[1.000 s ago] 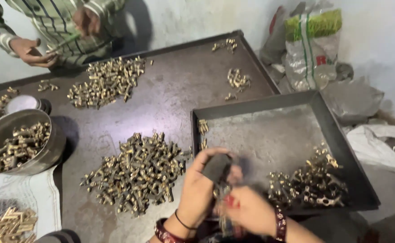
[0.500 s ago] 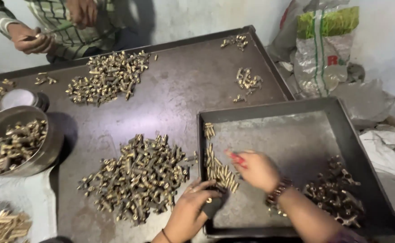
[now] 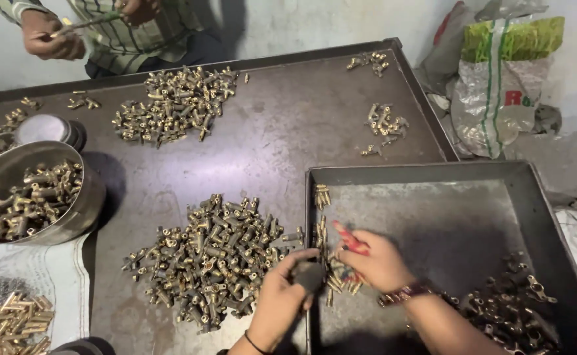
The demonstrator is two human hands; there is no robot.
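1. Work table [image 3: 282,141]: dark metal sheet with a raised rim.
2. Far pile of brass fittings [image 3: 173,105]: near the table's far edge, left of centre.
3. Two small clusters of fittings [image 3: 384,125] and [image 3: 369,61]: far right of the table, well apart from the piles.
4. Steel bowl [image 3: 71,220]: at the left edge, part-filled with fittings.
5. Round tin [image 3: 48,128]: just beyond the bowl.
6. Brass pins [image 3: 9,322]: near left corner, on white cloth.
7. Plastic sack [image 3: 505,79]: far right, off the table, green-topped.
8. A second person [image 3: 114,26]: at the far left edge, holding a thin tool.
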